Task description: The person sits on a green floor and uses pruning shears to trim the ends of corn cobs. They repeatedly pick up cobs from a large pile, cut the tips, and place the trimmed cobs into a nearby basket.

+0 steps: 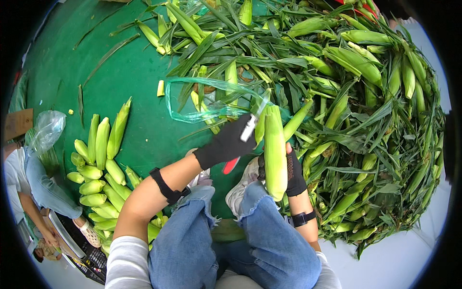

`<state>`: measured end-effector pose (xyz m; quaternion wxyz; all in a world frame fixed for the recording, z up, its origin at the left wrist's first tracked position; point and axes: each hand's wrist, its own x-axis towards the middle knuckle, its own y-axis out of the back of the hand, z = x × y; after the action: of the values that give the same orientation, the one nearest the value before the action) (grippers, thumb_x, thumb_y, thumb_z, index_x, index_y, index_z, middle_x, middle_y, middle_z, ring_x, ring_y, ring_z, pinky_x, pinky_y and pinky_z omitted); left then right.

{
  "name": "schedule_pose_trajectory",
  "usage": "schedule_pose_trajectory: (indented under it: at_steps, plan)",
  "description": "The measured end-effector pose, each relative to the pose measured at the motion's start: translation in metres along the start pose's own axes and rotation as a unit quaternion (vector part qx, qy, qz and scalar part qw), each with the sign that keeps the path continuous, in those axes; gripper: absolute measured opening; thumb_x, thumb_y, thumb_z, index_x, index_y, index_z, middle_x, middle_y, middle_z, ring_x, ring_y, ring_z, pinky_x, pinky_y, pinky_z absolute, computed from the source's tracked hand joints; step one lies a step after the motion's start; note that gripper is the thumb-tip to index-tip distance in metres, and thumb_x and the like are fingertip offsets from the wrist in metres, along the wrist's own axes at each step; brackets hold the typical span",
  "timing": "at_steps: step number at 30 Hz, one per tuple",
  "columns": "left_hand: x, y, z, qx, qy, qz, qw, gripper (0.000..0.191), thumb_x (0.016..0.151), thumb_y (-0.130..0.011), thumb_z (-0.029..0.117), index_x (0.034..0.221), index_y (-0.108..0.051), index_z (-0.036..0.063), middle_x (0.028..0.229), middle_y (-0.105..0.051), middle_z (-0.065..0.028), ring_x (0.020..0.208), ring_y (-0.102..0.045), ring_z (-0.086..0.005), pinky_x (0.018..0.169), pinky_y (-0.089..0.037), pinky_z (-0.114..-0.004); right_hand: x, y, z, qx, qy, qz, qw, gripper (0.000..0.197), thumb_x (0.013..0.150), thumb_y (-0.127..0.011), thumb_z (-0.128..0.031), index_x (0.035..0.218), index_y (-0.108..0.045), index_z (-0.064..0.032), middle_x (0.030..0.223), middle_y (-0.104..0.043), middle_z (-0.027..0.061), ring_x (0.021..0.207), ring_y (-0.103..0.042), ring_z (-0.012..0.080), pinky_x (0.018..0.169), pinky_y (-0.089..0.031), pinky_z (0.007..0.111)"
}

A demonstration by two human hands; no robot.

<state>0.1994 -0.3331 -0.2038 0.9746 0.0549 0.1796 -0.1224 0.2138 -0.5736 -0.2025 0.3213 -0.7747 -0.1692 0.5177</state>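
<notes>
My left hand (231,141), in a black glove, grips a knife (248,128) with a red handle end below the fist and a blurred blade pointing up and right. In my right hand (295,173), also gloved, is an ear of corn in its green husk (275,155), held upright in front of my knee. The knife is close to the upper left side of this ear, beside a loose husk leaf. A green plastic loop (177,116) lies on the green floor beyond my hands.
A large heap of unhusked corn and leaves (361,144) fills the right and far side. Trimmed ears (92,187) are stacked at the left. A cut corn stub (160,88) lies on the green floor (119,72). Another person (47,188) sits at the far left near a black crate (90,262).
</notes>
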Motion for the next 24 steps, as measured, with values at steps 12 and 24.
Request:
schedule_pose_trajectory:
  at_steps: [12, 24]
  plan:
    - [-0.012, -0.001, 0.019, -0.059, -0.079, 0.162, 0.982, 0.047, 0.08, -0.067, 0.01, 0.122, -0.047, 0.0055, 0.092, -0.058, -0.0046, 0.079, -0.057, -0.0115, 0.07, -0.048, -0.027, -0.002, -0.016, 0.009, -0.726, 0.361, 0.145, 0.567, 0.064, 0.065, -0.082, -0.028, 0.115, -0.051, -0.003, 0.096, -0.054, 0.0125, 0.089, -0.058, 0.0289, 0.075, -0.049, 0.036]
    - [-0.024, -0.005, 0.046, -0.55, 0.062, 0.025, 0.832, 0.042, 0.078, -0.058, 0.009, 0.118, -0.046, 0.0118, 0.075, -0.05, 0.0, 0.062, -0.056, -0.012, 0.056, -0.057, -0.032, 0.017, -0.025, 0.031, -0.428, 0.14, -0.024, 0.893, 0.061, 0.07, -0.075, -0.008, 0.125, -0.049, -0.0054, 0.111, -0.058, 0.0048, 0.102, -0.056, 0.0142, 0.09, -0.046, 0.031]
